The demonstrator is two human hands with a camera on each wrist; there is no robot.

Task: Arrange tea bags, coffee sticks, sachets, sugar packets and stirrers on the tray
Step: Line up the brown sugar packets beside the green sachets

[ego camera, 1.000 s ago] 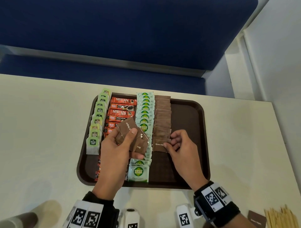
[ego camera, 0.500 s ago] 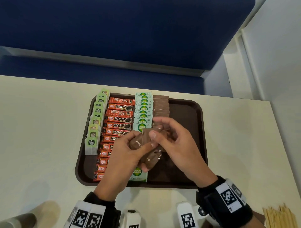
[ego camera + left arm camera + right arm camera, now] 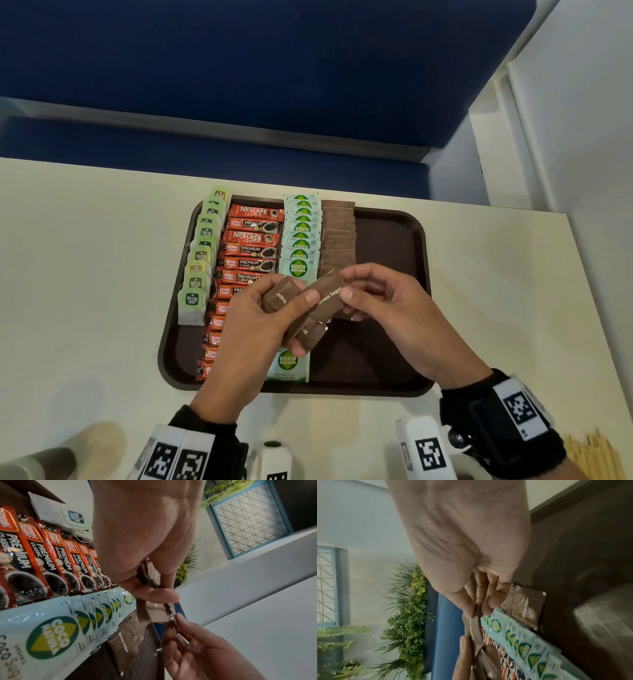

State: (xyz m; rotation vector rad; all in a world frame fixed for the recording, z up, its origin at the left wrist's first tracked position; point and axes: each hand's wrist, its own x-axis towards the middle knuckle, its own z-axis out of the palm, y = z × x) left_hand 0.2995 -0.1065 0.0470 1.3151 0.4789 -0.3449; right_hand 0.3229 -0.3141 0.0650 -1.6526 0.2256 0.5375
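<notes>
Both hands bare. Left wrist [image 3: 191,442]: black sleeve cuff, white band bearing 2 black square fiducial tags. Right wrist [image 3: 503,425]: black strap, white plate with 1 tag visible. White camera housings [image 3: 424,452], tagged, near each wrist.

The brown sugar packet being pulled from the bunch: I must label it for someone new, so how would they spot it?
Start at the dark brown tray. Above its middle, the left hand holds a fan of brown packets. The wanted packet is pinched by the right hand, with "Brown Sugar" showing.
</notes>
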